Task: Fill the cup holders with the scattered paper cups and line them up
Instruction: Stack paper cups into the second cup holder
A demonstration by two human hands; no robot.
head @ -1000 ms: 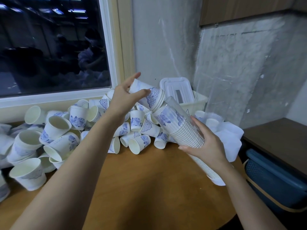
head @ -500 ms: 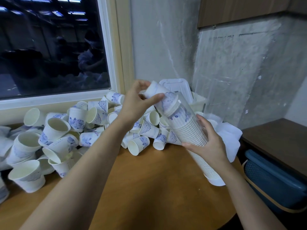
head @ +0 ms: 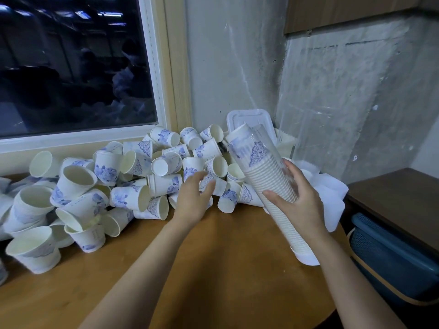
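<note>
Right hand point(head: 299, 205): wrapped round middle of tilted, cup-filled holder point(head: 257, 162).
Left hand point(head: 192, 200): fingers loosely spread, holding nothing.
Loose cups point(head: 133, 176): heaped just beyond left fingertips.

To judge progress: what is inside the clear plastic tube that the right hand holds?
A nested stack of white, blue-printed paper cups fills the clear plastic tube. The right hand covers its middle.

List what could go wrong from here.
1. The left hand reaches toward the heaped loose cups; pulling one could roll its neighbours across the table.
2. Only the right hand grips the tilted cup holder at mid-length; it could slip or swing.
3. Its stack looks near the mouth, so another cup may jam.
</note>
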